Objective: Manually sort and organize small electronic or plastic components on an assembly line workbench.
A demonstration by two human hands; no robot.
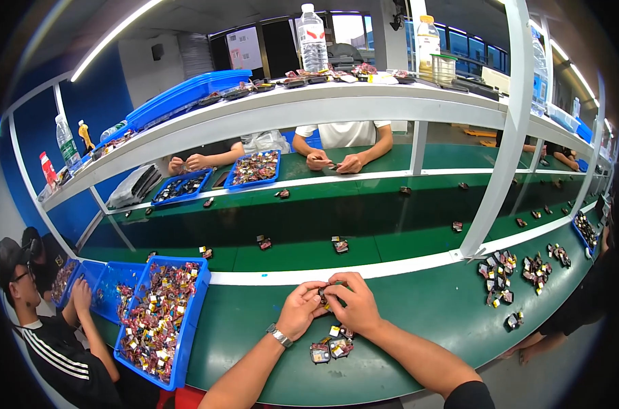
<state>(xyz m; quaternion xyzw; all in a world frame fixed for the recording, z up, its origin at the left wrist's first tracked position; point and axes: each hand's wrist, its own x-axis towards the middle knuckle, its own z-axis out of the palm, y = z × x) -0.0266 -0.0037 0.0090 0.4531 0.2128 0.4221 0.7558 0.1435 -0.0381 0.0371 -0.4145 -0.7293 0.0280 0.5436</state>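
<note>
My left hand (301,311) and my right hand (354,304) meet over the green worktop (255,361), both closed on one small dark part (323,294). Fingers cover most of it, so its exact kind does not show. Just below the hands lie several small black-cased parts (331,349) with yellow and white labels and reddish wires. A metal-band watch circles my left wrist. To the left stands a blue tray (202,290) heaped with similar small wired parts.
Beyond a white rail (336,268), a green conveyor belt (289,235) carries scattered parts. Clusters of parts (498,278) lie on the right. A white upright (503,150) supports an overhead shelf (364,109) with bottles. Co-workers sit across and at left; another person is at right.
</note>
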